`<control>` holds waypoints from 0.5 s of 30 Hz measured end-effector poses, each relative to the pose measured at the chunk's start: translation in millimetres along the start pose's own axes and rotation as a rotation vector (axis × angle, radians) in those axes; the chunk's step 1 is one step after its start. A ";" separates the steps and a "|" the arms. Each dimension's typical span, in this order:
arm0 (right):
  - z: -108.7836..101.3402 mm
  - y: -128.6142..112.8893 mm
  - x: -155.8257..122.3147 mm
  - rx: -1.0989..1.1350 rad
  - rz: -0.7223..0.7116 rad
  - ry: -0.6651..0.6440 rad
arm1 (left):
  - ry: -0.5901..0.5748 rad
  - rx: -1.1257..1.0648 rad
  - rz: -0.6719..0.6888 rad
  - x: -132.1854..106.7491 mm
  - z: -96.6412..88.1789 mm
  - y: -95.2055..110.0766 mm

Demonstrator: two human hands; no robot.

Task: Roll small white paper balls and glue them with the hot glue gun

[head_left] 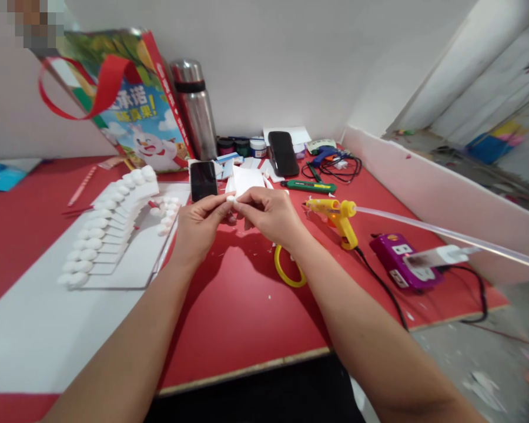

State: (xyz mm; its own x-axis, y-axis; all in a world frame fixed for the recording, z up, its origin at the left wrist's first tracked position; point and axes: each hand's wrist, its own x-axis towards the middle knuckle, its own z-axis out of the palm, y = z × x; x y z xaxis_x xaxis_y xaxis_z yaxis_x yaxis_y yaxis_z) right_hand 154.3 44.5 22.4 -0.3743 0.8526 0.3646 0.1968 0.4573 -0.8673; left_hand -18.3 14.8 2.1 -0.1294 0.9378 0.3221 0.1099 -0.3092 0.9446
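Over the middle of the red table, my left hand and my right hand meet fingertip to fingertip. Between their pinched thumbs and fingers is a small white rounded piece, partly covered by the fingers. To the left lies a curved white stepped model, its outer edge lined with several similar rounded white pieces. A cluster of loose white pieces is beside it. Under my right forearm shows a yellow ring-shaped loop, partly hidden.
Right of my hands sit a yellow glue gun with a long clear stick, a purple box and black cables. A green utility knife, phones, paint jars, a steel flask and a picture bag line the back.
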 end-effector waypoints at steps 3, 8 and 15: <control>1.8 -1.6 -0.5 -0.006 0.027 0.001 | -0.013 0.106 0.105 -0.2 -1.5 2.2; 5.8 3.6 1.2 0.075 0.094 -0.008 | 0.036 0.303 0.263 -5.5 3.6 6.5; 4.5 7.3 2.8 0.022 0.125 0.036 | 0.001 0.452 0.376 -9.9 9.8 6.9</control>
State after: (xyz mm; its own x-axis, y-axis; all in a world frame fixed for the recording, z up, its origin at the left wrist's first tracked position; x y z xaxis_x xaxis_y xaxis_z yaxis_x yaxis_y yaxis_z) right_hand 150.7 49.1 15.5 -0.3150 0.9113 0.2650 0.2195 0.3416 -0.9138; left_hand -6.6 4.9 4.9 -0.0015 0.7767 0.6299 0.5573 -0.5224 0.6454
